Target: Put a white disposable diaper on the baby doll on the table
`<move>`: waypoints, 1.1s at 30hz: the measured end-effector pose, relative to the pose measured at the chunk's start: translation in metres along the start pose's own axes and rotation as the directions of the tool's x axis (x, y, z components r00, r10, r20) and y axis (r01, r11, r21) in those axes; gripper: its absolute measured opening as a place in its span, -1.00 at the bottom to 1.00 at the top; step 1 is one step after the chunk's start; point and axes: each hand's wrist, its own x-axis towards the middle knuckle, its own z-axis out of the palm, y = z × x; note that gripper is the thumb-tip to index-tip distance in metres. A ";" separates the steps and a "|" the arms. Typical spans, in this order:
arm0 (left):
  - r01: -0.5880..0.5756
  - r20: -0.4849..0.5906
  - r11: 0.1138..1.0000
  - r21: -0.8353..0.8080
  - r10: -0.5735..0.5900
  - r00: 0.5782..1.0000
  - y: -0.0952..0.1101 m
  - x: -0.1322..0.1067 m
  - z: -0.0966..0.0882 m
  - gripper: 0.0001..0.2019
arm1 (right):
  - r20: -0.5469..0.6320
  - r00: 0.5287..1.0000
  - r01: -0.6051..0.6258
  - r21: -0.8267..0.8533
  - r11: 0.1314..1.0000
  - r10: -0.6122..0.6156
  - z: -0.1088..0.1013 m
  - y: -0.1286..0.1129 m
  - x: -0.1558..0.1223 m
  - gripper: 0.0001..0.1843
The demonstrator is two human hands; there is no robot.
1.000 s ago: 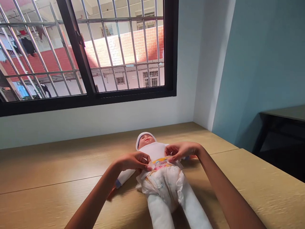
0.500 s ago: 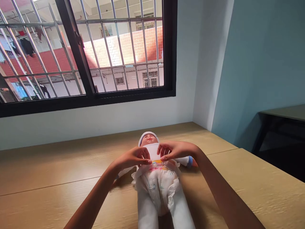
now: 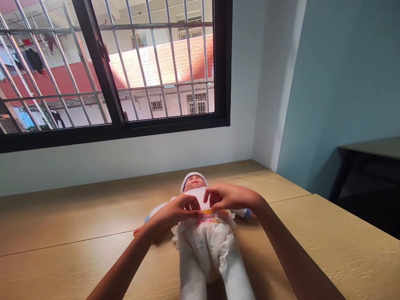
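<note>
Touching diaper (image 3: 208, 243) at waistband: left hand (image 3: 178, 208), right hand (image 3: 230, 196), fingers curled | firm grip: cannot tell | diaper around doll's (image 3: 197, 194) hips | doll face-up on table (image 3: 71, 218), head far, legs near

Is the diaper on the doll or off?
On: the diaper covers the hips of the doll, its legs showing below.

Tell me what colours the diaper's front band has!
The front band is yellow-orange above and pink below, seen best in the head view.
</note>
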 end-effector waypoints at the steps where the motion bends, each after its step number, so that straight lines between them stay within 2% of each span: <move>1: 0.002 0.003 1.000 0.011 -0.002 1.000 0.002 0.000 0.000 -0.65 | -0.001 1.000 -0.018 -0.001 1.000 0.018 -0.002 0.001 -0.002 -0.75; 6: 0.017 0.022 0.999 0.047 -0.019 1.000 0.010 0.003 -0.001 -0.69 | 0.012 0.993 -0.118 -0.023 0.993 0.118 -0.008 0.008 -0.007 -0.60; 10: 0.027 -0.006 0.999 0.044 -0.027 1.000 0.013 0.003 0.000 -0.70 | 0.011 0.993 -0.119 -0.038 0.992 0.119 -0.008 0.007 -0.006 -0.60; 17: 0.028 -0.139 0.999 -0.018 -0.030 0.990 0.024 -0.001 0.014 -0.69 | -0.079 0.996 -0.053 -0.092 0.994 0.046 -0.009 0.010 -0.006 -0.72; 20: 0.021 -0.164 0.998 -0.063 -0.031 0.986 0.023 0.003 0.021 -0.67 | -0.092 0.996 -0.028 -0.096 0.995 0.020 -0.009 0.011 -0.005 -0.75; 27: -0.111 -0.223 0.982 -0.151 0.076 0.972 0.013 0.013 0.035 -0.70 | -0.097 0.994 0.050 -0.057 0.997 -0.056 -0.006 0.009 -0.004 -0.92; 33: -0.173 -0.240 0.941 -0.291 0.103 0.965 0.007 0.019 0.044 -0.75 | -0.076 0.991 0.103 -0.044 0.994 -0.106 -0.003 0.009 -0.002 -0.92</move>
